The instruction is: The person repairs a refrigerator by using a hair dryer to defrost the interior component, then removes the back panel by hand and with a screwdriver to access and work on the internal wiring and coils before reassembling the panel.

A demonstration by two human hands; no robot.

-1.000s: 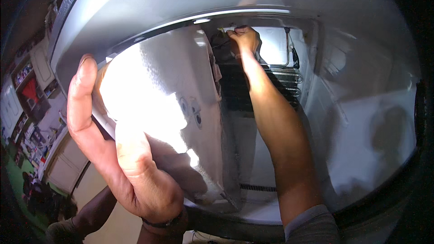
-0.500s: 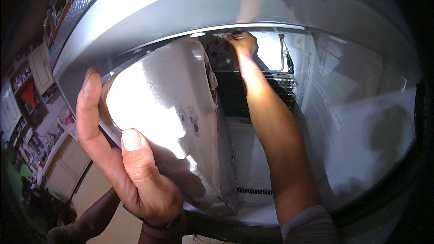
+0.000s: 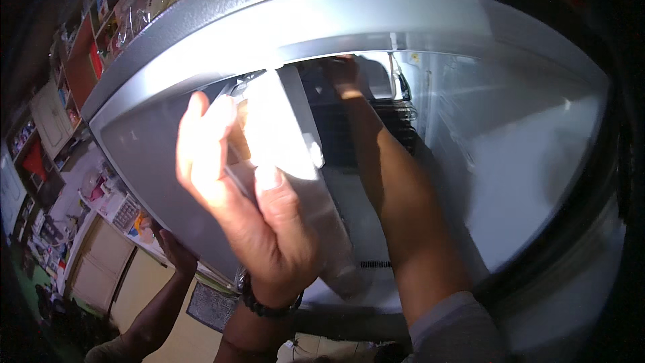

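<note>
My left hand (image 3: 248,202) is curled round the outer edge of a loose white panel (image 3: 326,238), which stands tilted inside an open fridge compartment, brightly lit at its top. My right hand (image 3: 346,74) reaches deep to the back, near dark wiring at the top, above finned cooling coils (image 3: 396,117); its fingers are shadowed and partly hidden, closed on something I cannot make out. A metal tube with a black part (image 3: 403,84) runs down the back wall right of it.
The compartment's grey rim (image 3: 403,0) arches overhead, and its white side wall (image 3: 531,161) is at the right. Another person's hand (image 3: 178,252) touches the lower left edge. Cluttered shelves and a counter (image 3: 97,212) are at the far left.
My left hand and the panel have shifted rightward, the panel now more edge-on. The other person's hand has risen to the compartment's edge. The view shows more of the upper rim.
</note>
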